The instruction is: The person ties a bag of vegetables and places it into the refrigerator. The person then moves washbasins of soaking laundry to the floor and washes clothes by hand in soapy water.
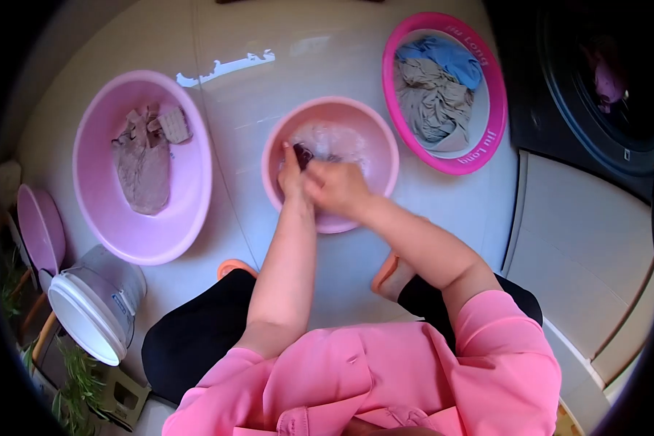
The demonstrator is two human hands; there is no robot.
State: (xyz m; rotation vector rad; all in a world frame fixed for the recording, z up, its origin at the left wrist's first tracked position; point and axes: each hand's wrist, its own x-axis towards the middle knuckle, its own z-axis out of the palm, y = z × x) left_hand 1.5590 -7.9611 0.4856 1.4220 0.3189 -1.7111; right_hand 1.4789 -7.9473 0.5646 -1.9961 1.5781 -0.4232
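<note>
A pink basin (393,156) of sudsy water (348,142) stands on the floor between my feet. Over its near left side, my left hand (290,174) is closed round a small dark cloth (303,154), with one finger stretched along the edge of it. My right hand (334,187), slightly smeared by motion, is curled into a fist against the same cloth, close to the left wrist. Most of the cloth is hidden by the hands, so its exact kind cannot be made out.
A large pale pink tub (189,218) on the left holds a wet brownish garment (144,171). To the right, a bright pink-rimmed basin (497,109) contains beige and blue clothes (443,87). A white bucket (87,320), a small pink basin (40,229) and a front-loading washing machine (526,94) flank the floor.
</note>
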